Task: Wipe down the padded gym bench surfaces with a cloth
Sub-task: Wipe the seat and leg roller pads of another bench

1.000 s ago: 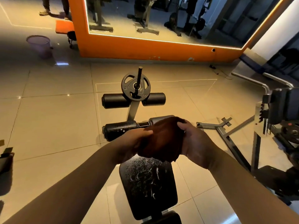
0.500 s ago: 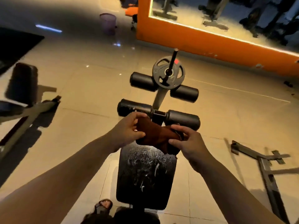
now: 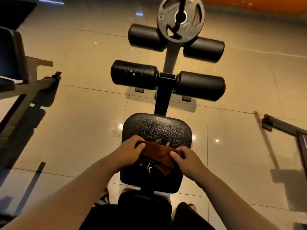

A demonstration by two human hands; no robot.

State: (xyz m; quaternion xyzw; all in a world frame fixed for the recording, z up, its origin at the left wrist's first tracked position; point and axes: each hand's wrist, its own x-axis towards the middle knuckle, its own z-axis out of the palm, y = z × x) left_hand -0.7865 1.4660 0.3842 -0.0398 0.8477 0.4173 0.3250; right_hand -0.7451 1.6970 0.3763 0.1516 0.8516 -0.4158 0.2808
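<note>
Brown cloth (image 3: 157, 152), folded into a band, lies across the near half of the black padded seat (image 3: 157, 128). Left hand (image 3: 128, 153) curled closed on the cloth's left end; right hand (image 3: 186, 161) curled closed on its right end, thumb on top. Seat surface shows whitish scuffing. Beyond the seat: near roller pads (image 3: 134, 74) on the black post, far roller pads (image 3: 145, 37), and a weight plate (image 3: 180, 19). Floor (image 3: 83, 113) tiled, glossy. Second bench (image 3: 11, 53) at far left, blurred
</note>
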